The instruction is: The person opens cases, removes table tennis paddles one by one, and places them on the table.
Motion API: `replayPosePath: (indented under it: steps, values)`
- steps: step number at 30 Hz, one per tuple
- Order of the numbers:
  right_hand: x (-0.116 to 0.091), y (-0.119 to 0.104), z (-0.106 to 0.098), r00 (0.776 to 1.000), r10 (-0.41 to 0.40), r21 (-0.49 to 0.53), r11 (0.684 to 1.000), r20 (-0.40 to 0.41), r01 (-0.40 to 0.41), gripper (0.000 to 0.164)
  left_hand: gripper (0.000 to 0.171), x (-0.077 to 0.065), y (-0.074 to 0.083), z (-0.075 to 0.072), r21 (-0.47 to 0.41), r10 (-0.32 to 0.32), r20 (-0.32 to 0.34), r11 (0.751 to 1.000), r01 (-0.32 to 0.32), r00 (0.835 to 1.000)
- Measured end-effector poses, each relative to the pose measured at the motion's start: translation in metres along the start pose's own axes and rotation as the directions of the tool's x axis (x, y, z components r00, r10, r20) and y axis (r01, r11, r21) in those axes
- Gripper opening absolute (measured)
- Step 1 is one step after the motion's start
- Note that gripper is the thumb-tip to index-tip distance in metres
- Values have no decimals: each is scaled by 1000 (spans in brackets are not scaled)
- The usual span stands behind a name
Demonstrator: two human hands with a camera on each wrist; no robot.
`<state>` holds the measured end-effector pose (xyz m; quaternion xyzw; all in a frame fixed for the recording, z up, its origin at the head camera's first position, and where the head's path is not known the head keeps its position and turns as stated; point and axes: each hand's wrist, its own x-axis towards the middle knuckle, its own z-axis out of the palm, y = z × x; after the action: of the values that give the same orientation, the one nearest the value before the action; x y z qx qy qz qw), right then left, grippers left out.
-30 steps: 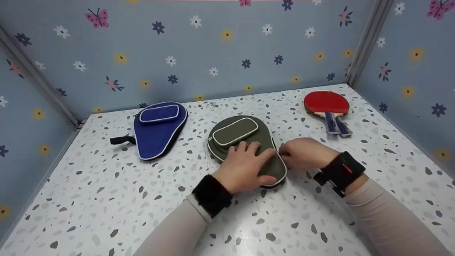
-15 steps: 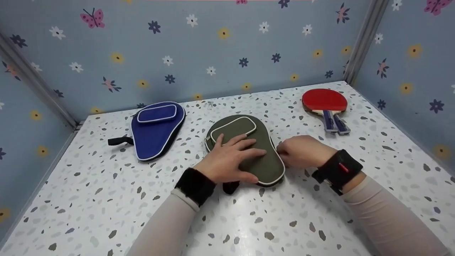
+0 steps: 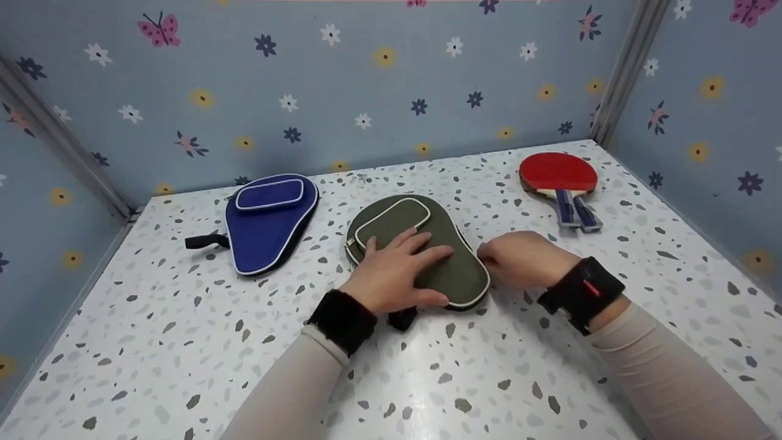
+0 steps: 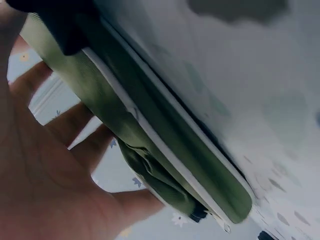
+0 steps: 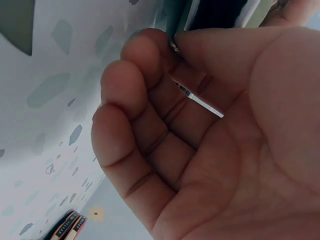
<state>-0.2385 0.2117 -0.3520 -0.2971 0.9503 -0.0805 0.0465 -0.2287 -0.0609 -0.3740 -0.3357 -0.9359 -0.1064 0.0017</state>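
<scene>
An olive-green table tennis bat case [image 3: 458,275] with white piping lies flat mid-table. My left hand [image 3: 391,275] rests across it, fingers spread over its face and pocket, thumb near the narrow end. The left wrist view shows the green side wall [image 4: 165,135] between two white piped edges. At the case's right edge is my right hand [image 3: 526,260], fingers curled. In the right wrist view, thumb and forefinger pinch a small metallic zipper pull [image 5: 174,46], mostly hidden by the fingertips. A black strap [image 3: 403,319] sticks out under my left wrist.
A blue bat case [image 3: 266,238] with a black strap lies at the left. Two table tennis bats, the upper one a red bat [image 3: 559,172], overlap at the back right. Flower-patterned panels [image 3: 342,79] wall in the speckled tabletop [image 3: 183,342] at the back and sides.
My left hand has shifted left on the green case and lies flatter, uncovering the black strap. The case has turned and slid slightly left. My right hand stays at its right edge.
</scene>
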Motion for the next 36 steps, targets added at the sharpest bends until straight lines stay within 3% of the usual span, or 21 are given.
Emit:
replayPosePath:
  steps: [16, 28, 36]
  values:
    - [-3, -3, -7, 996, 19, -1, 1000, 82, -19, 18, 85, -2, 6, 0, 2, -59, 3, 998, 59, 998]
    - [-6, -3, -11, 992, -7, 10, 1000, 126, 6, 16, 86, 0, 7, 0, 15, -74, 23, 997, 74, 997]
    - [-9, -1, -15, 980, -5, 52, 999, 199, -5, 18, 88, 1, 9, -1, 20, -79, 29, 997, 79, 996]
